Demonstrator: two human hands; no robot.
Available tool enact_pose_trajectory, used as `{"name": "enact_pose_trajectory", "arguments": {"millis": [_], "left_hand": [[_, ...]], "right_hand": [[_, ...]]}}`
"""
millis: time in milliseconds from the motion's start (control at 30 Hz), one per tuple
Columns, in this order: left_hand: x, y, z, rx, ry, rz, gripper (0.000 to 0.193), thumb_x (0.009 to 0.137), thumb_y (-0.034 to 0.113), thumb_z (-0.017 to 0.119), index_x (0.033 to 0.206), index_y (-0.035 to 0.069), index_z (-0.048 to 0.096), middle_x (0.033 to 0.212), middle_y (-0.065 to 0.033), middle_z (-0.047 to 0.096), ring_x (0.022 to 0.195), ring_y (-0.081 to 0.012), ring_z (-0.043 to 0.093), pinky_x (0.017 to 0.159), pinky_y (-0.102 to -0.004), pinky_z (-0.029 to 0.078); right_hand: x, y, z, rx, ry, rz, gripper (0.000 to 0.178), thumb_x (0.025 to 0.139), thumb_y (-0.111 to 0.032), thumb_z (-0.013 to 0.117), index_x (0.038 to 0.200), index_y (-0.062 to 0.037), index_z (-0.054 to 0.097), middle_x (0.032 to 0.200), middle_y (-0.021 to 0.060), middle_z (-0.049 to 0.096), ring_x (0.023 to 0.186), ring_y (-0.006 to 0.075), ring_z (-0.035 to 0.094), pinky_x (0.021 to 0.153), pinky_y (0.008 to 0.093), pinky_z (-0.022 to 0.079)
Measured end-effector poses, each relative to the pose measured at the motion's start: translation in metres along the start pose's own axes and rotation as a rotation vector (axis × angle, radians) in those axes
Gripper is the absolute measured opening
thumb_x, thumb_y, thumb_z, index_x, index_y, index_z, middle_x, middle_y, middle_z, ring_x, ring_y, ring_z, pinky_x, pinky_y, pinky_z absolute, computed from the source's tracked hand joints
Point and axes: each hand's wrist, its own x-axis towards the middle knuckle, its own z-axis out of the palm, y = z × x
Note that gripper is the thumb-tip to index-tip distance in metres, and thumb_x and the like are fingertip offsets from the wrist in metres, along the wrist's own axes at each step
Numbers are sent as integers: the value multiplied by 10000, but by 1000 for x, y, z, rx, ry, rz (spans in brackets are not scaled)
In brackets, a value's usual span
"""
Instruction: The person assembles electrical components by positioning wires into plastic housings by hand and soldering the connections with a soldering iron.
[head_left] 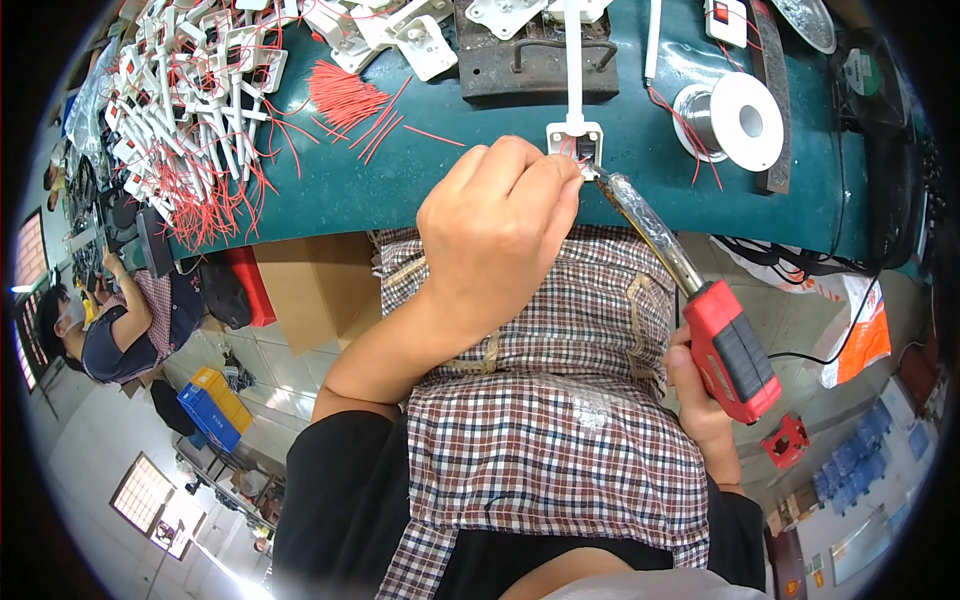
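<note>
My right hand (pixel 695 395) is wrapped round the red and black handle of a soldering iron (pixel 735 350), whose metal shaft slants up and left. The iron's tip is at the lower edge of a small white plastic housing (pixel 592 130) with a black part and red wires inside. At that same spot the fingertips of my left hand (pixel 500 215) are pinched together; what they hold is hidden. A white tube (pixel 574 60) runs from the housing up over a dark metal block (pixel 485 80).
At the left lies a heap of white housings with red wires (pixel 200 110). Cut red wires (pixel 345 95) lie beside it. A solder spool (pixel 745 122) stands to the right, near a dark metal bar (pixel 772 90). A black cable (pixel 830 355) trails from the iron. Another person (pixel 120 310) sits at left.
</note>
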Motion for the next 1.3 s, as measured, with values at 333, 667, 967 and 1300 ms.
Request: {"name": "enact_pose_trajectory", "arguments": {"millis": [333, 667, 967, 1300], "left_hand": [[1, 1, 0, 4, -6, -13, 142, 736, 86, 801, 837, 109, 703, 762, -13, 566, 659, -192, 568, 558, -319, 472], [-1, 2, 0, -6, -9, -20, 146, 734, 88, 803, 843, 108, 707, 772, -10, 575, 665, -188, 575, 559, -317, 475], [0, 1, -3, -2, -5, -10, 142, 738, 88, 801, 845, 96, 707, 772, -13, 572, 663, -189, 576, 558, -321, 475], [1, 1, -1, 7, -25, -11, 135, 746, 96, 800, 838, 97, 702, 768, -15, 560, 662, -191, 573, 557, -327, 471]], "right_hand": [[1, 1, -3, -5, -16, 28, 139, 773, -1, 768, 884, 5, 684, 773, 107, 666, 664, 270, 654, 621, 359, 525], [-1, 3, -5, -29, -26, -18, 153, 778, -10, 781, 903, 7, 695, 790, 109, 682, 689, 267, 671, 639, 358, 536], [-7, 1, -6, -9, 12, 81, 182, 790, -16, 792, 956, 7, 719, 819, 107, 706, 715, 246, 696, 659, 344, 547], [3, 2, -2, 3, -3, -15, 139, 782, -12, 779, 879, 7, 681, 768, 104, 663, 649, 264, 642, 599, 359, 506]]}}
